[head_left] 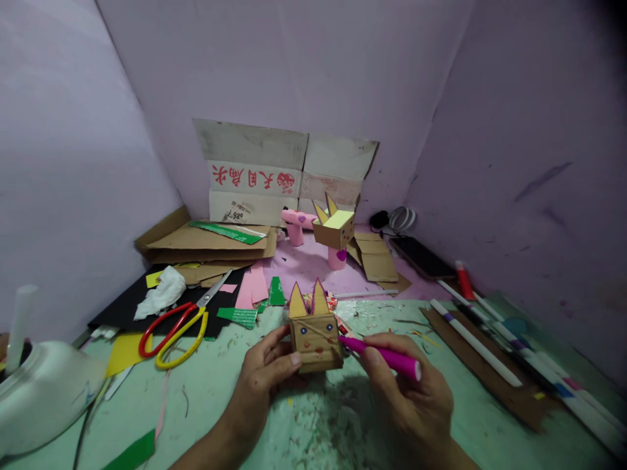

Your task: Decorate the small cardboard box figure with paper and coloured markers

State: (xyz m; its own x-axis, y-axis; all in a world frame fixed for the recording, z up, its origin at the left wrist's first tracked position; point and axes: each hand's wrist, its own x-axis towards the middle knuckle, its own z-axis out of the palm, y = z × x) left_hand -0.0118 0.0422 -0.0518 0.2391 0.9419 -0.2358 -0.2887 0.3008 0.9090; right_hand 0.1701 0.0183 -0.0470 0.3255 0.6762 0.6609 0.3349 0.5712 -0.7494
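A small cardboard box shaped as an animal head [317, 343] stands near the front of the green table. It has two pointed yellow ears edged in purple, drawn eyes and reddish marks. My left hand [264, 375] grips its left side, thumb on the front face. Between the fingers of my right hand [411, 385] is a magenta marker [392, 358], its tip at or very near the right edge of the box's face. Behind stands a pink figure with a second cardboard head [334, 228], also with pointed ears.
Red-and-yellow scissors [189, 326] lie open at the left, among green, pink and yellow paper scraps. Flattened cardboard [210, 241] rests farther back. Several white-barrelled markers [475, 343] and a phone [424, 256] are at the right. A white rounded object [53, 391] occupies the left front.
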